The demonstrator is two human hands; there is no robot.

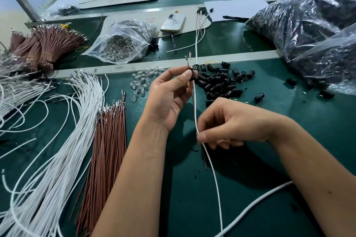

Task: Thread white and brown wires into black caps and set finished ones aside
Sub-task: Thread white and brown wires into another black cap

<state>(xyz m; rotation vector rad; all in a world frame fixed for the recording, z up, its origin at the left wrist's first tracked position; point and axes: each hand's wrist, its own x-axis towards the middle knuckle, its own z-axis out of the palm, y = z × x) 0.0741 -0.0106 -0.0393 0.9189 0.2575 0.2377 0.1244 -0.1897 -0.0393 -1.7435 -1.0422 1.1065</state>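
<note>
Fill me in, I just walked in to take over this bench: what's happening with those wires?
A person is threading wires through a black cap. The left hand pinches the cap, with metal wire tips poking out above it. The right hand pinches the white wire lower down. Loose caps lie behind; a few finished ones lie farther back.

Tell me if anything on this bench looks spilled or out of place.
Mostly orderly. A few black caps lie scattered right of the main cap pile, and a phone sits among the parts. Nothing looks damaged.
</note>
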